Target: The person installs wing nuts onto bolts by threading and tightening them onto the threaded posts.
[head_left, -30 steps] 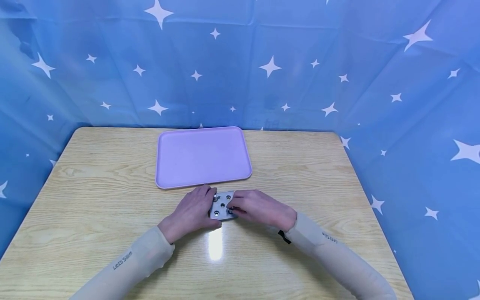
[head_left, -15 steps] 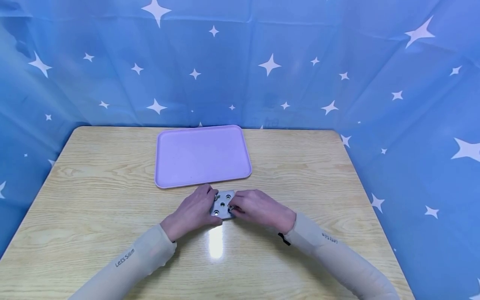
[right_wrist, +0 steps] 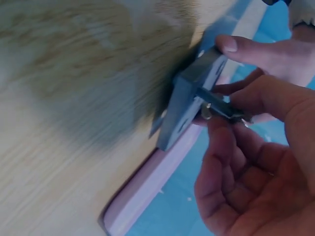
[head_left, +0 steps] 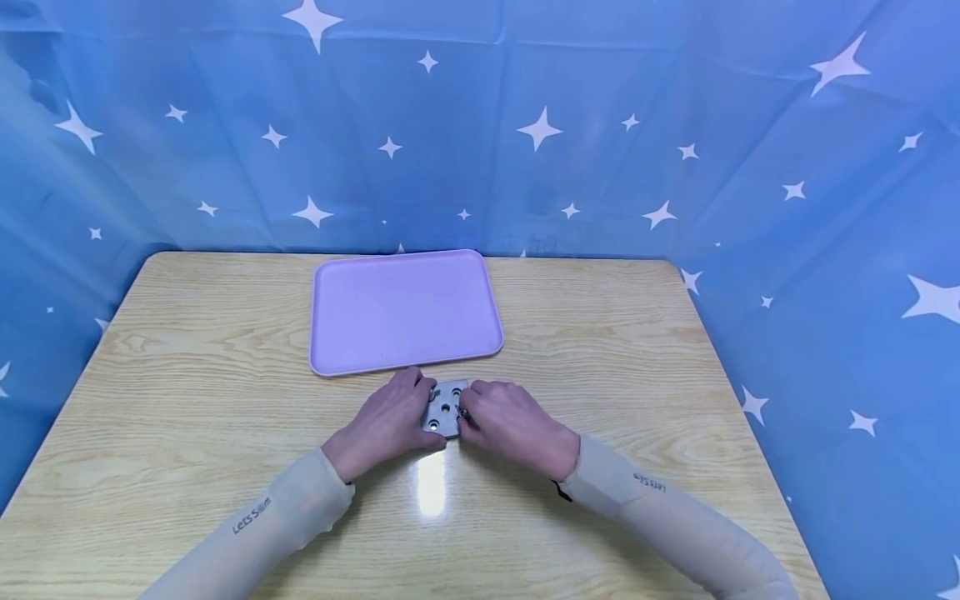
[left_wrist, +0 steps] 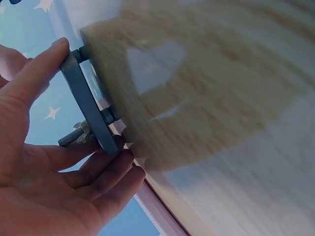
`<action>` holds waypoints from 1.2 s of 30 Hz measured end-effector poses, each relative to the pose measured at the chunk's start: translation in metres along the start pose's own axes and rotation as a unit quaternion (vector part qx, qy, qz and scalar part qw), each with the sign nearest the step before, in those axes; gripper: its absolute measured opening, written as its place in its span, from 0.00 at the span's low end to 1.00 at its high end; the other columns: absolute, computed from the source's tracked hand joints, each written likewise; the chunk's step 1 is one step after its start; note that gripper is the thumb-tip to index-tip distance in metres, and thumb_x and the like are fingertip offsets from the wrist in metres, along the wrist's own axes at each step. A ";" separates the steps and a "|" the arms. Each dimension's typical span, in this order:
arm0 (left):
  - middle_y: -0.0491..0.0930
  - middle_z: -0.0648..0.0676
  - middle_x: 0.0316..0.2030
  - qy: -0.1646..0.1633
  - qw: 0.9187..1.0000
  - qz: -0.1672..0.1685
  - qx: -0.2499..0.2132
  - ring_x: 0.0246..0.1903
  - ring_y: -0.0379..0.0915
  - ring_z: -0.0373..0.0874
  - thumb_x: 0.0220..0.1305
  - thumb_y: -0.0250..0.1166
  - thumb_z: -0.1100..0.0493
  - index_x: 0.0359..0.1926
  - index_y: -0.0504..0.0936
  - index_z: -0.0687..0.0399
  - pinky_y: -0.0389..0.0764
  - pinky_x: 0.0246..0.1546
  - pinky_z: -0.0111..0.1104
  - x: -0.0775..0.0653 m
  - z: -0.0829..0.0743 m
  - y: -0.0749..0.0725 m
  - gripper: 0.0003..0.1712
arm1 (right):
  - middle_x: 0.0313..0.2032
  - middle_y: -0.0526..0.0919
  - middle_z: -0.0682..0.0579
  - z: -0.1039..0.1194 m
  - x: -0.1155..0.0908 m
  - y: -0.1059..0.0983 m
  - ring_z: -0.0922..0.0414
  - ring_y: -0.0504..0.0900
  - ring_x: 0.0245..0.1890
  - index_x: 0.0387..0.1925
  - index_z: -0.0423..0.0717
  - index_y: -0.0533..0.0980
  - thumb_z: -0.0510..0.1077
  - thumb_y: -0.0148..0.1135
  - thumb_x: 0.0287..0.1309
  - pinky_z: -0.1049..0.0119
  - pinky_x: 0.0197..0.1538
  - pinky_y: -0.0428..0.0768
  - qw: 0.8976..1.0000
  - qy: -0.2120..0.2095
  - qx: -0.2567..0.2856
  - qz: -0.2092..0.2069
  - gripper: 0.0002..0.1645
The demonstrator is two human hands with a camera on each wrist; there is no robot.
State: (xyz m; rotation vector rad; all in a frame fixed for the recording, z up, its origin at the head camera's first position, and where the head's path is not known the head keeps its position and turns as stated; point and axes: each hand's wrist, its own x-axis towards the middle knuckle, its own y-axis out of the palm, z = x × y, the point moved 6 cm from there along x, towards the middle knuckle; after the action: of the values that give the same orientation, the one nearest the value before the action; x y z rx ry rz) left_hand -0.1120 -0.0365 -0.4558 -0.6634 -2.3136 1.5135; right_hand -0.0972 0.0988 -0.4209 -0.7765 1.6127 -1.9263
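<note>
A thick square metal plate (head_left: 444, 408) with several holes lies near the table's middle. My left hand (head_left: 384, 422) grips its left side, thumb at the near edge and fingers at the far edge. Dark feet (left_wrist: 109, 115) under the plate show in the left wrist view. A threaded bolt (left_wrist: 72, 136) with a shiny nut on it sticks up from the plate by the left fingers. At the plate's right side, my right hand (head_left: 516, 423) pinches a small wing nut (right_wrist: 206, 111) on a second bolt (right_wrist: 216, 102). The fingers partly hide this nut.
Behind the hands lies a flat purple tray (head_left: 405, 312) with a raised rim. The wooden table (head_left: 615, 350) is bounded at the back and sides by a blue star-patterned curtain (head_left: 480, 125).
My right hand has turned, and its wrist has shifted slightly left, with the fingers staying at the bolt. My left hand keeps its grip on the plate.
</note>
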 end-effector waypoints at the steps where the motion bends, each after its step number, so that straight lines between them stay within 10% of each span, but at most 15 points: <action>1: 0.75 0.59 0.43 0.000 1.000 0.000 0.001 0.40 0.71 0.49 0.43 0.85 0.43 0.56 0.78 0.70 0.78 0.41 0.41 0.000 0.000 0.000 0.47 | 0.23 0.75 0.57 0.001 0.000 0.000 0.64 0.68 0.20 0.26 0.48 0.76 0.40 0.69 0.59 0.70 0.22 0.68 1.000 -0.003 0.000 0.004 0.09; 36: 0.75 0.59 0.43 0.000 1.000 -0.003 0.018 0.40 0.72 0.49 0.42 0.86 0.42 0.55 0.79 0.70 0.80 0.40 0.42 0.000 -0.001 0.001 0.47 | 0.23 0.74 0.57 0.002 -0.001 0.002 0.62 0.68 0.20 0.25 0.48 0.73 0.46 0.69 0.59 0.69 0.22 0.69 0.999 0.004 -0.046 -0.011 0.14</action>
State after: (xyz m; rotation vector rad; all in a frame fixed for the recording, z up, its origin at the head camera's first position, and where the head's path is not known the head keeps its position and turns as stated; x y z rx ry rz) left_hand -0.1114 -0.0358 -0.4563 -0.6457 -2.2806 1.5493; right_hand -0.0950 0.0976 -0.4228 -0.8277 1.7133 -1.8832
